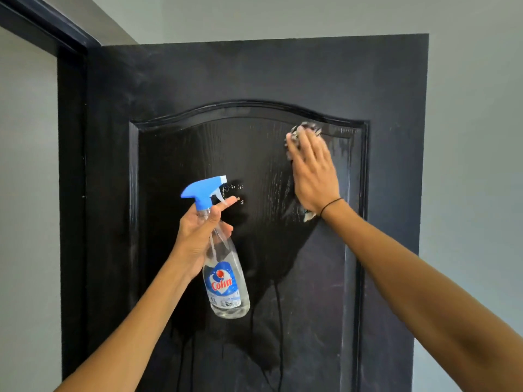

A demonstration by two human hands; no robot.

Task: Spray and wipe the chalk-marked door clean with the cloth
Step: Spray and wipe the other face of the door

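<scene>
Left hand (198,236): 1 spray bottle (226,281) | right hand (314,171): 1 cloth (297,137) | 1 door (198,80)

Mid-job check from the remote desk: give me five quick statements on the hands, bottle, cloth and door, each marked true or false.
1. The left hand holds the spray bottle by its neck. True.
2. The right hand presses the cloth flat against the door. True.
3. The bottle's spray head is red. False: it is blue.
4. The cloth is at the bottom of the door panel. False: it is near the panel's arched top, on the right side.
5. Wet streaks run down the door below the bottle. True.
</scene>
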